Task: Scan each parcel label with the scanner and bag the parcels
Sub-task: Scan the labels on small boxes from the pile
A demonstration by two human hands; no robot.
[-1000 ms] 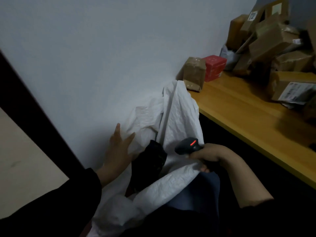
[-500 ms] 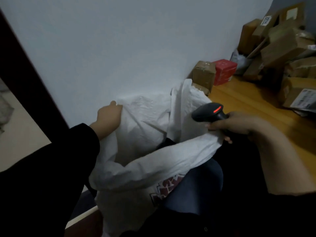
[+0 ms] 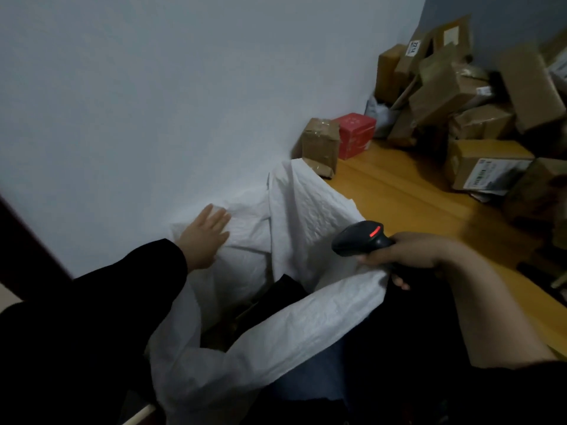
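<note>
By white bag (image 3: 306, 210), right hand (image 3: 411, 250) gripping scanner (image 3: 359, 239) aimed left, left hand (image 3: 204, 237) flat on it.

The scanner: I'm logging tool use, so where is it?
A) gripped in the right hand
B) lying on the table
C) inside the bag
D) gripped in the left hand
A: the right hand grips the scanner; the left hand rests flat on the white bag.
</note>
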